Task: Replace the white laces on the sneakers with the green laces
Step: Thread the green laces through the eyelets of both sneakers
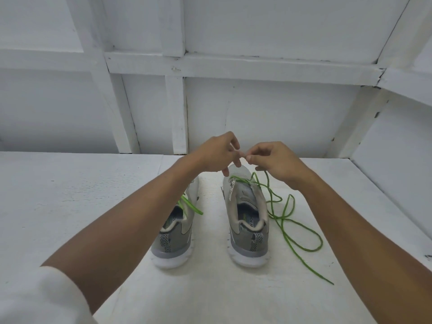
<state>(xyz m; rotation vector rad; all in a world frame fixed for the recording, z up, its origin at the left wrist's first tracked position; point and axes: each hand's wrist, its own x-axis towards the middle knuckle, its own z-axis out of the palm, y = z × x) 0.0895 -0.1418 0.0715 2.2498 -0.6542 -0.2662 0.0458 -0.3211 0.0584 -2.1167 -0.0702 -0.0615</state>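
While they meet above the toe of the right sneaker point(247, 230), the right hand point(278, 163) pinches the green lace point(285, 213) w/ thumb & forefinger; left hand point(217, 153) curls beside it, grip can't be told. Lace crosses the front eyelets, rest trails on tabletop point(93, 195) right of shoe; left sneaker point(177, 237) alongside

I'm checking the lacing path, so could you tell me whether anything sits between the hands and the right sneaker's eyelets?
Nothing visible does. The left hand and right hand hover above the right sneaker; the green lace trails on the table beside it.
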